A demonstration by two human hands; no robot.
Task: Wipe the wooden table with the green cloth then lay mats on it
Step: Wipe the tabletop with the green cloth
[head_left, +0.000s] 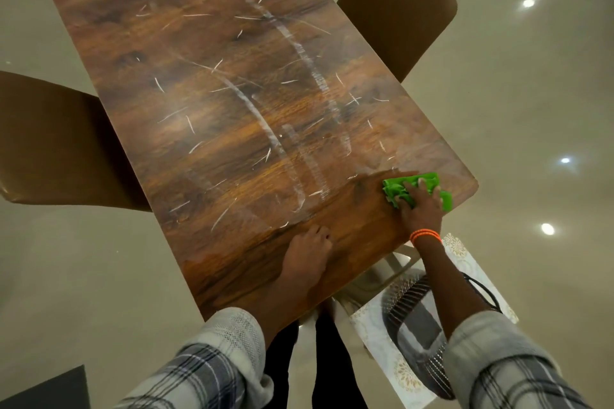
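From the head camera, the wooden table (232, 93) runs away from the person at a slant, its glossy top streaked with pale smears and short white marks over most of its length. Near the close right corner the right hand (420, 206) presses down on the green cloth (398, 188), fingers spread and laid flat over the bunched fabric, pushing on it rather than curling round it; part of the cloth shows beyond the fingertips and at the right of the hand, close to the table's right edge. An orange band (425, 236) circles that wrist. The left hand (307, 256) rests on the table near the close edge, fingers loosely bent with their tips touching the wood, holding nothing. Both forearms come out of pale checked sleeves (212, 359).

Beside the table's near right corner, lower than the top, lie mats (375, 339) with a pale floral pattern, and on them a dark striped one (412, 305). A brown chair (398, 10) stands at the table's right side and another brown chair (56, 143) at its left, on a pale shiny floor (531, 93) that reflects round lights
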